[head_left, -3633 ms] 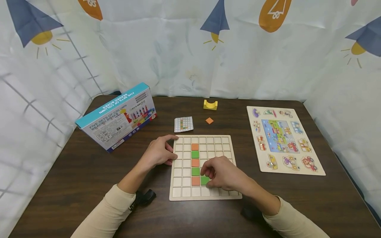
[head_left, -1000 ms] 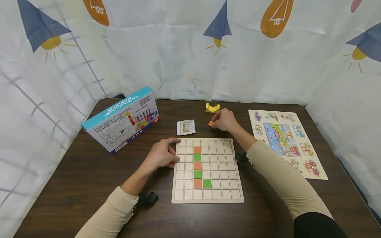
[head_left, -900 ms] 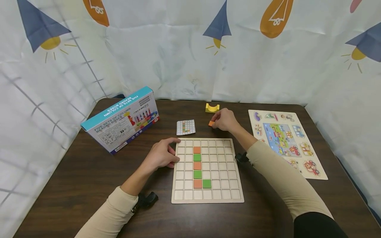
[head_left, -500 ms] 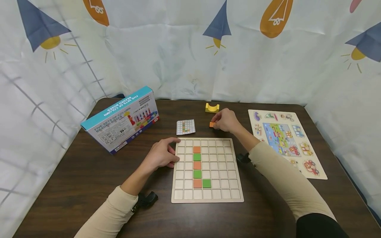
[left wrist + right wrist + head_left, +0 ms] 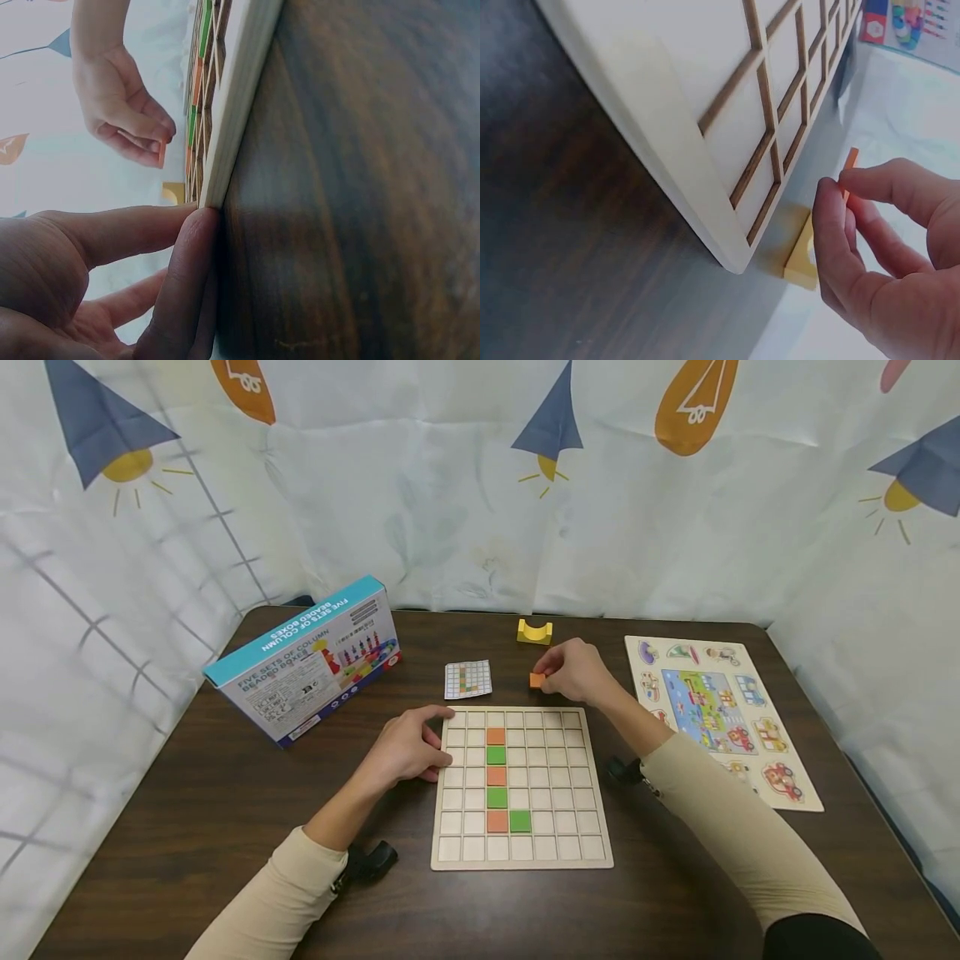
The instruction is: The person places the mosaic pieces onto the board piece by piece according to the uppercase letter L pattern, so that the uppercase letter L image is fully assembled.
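Note:
In the head view my left hand (image 5: 405, 750) rests at the left edge of a wooden grid board (image 5: 558, 864), its fingertips touching the rim near the far corner. In the left wrist view those fingers look fairly straight against the board's side. A column of orange and green tiles lies in the board's cells, with one more green tile (image 5: 520, 822) beside the lowest orange one. Beyond the board's far edge, my right hand (image 5: 581, 675) pinches a thin orange square tile (image 5: 852, 160) between thumb and fingers. It is held clear of the table.
A small pattern card (image 5: 468, 680) lies behind the board. A yellow curved block (image 5: 535, 632) stands near the table's far edge. On the left stands a blue and white box (image 5: 315, 664); at right lies a picture puzzle board (image 5: 663, 781), partly behind the right forearm.
My right hand has set the second-row green tile, gone to the far side and picked up the orange tile. It now drifts slightly nearer with it. My left hand keeps its place.

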Demonstrator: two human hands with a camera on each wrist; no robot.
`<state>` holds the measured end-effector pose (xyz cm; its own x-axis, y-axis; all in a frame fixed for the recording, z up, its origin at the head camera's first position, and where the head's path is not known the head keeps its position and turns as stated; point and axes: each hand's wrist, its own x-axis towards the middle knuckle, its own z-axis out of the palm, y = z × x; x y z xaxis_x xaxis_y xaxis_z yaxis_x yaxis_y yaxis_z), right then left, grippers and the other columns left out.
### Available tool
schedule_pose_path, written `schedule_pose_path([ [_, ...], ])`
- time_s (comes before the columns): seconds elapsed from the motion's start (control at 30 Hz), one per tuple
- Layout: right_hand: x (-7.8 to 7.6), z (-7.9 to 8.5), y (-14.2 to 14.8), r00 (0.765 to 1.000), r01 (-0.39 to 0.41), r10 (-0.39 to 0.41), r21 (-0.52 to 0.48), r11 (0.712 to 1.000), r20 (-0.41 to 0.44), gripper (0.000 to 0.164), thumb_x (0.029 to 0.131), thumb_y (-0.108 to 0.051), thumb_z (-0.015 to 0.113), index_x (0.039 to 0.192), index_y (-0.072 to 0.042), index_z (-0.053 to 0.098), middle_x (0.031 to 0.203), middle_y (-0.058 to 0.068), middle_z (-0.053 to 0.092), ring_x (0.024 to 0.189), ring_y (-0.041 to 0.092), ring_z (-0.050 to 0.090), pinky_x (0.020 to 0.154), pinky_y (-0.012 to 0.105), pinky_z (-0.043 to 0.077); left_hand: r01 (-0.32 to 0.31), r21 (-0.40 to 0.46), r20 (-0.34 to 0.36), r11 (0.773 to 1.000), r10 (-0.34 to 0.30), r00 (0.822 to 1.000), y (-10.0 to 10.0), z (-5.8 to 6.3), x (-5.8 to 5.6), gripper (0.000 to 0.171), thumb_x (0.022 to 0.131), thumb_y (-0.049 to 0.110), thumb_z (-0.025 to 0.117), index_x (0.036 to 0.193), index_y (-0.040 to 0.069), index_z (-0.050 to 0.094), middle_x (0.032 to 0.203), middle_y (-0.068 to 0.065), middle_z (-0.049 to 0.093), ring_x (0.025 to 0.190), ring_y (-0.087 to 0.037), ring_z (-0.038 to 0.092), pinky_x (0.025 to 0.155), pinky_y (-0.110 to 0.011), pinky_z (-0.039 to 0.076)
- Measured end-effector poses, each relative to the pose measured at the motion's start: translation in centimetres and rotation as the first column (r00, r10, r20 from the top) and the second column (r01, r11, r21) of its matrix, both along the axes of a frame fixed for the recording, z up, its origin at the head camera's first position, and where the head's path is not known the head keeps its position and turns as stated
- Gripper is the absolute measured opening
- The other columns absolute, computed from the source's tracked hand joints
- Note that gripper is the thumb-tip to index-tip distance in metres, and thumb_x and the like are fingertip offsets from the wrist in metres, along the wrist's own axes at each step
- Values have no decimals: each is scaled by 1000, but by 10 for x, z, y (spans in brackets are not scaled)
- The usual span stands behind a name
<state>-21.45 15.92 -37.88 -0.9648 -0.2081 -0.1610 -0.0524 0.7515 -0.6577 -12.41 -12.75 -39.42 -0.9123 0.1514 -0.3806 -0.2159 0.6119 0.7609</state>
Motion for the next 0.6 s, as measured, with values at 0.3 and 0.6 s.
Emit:
schedule_pose_path([
  [0.3, 25, 6, 3, 999, -46, 46, -32, 998, -5, 18, 86, -4, 76, 102, -9, 80, 91, 6, 73, 84, 22, 62, 70, 29, 53, 2, -3, -5, 1000, -2, 1000, -1, -1, 1, 69, 83, 0, 84, 145, 16, 59, 97, -16, 62, 61, -19, 71, 55, -33, 64],
  [0.6, 58, 11, 8, 998, -64, 63, -62, 996, -10, 20, 82, -4, 81, 101, -11, 80, 88, 3, 73, 81, 19, 65, 72, 30, 55, 0, 1, -9, 1000, 0, 1000, 0, -1, 0, 69, 82, -1, 84, 144, 17, 60, 97, -16, 63, 60, -19, 71, 54, -33, 64],
])
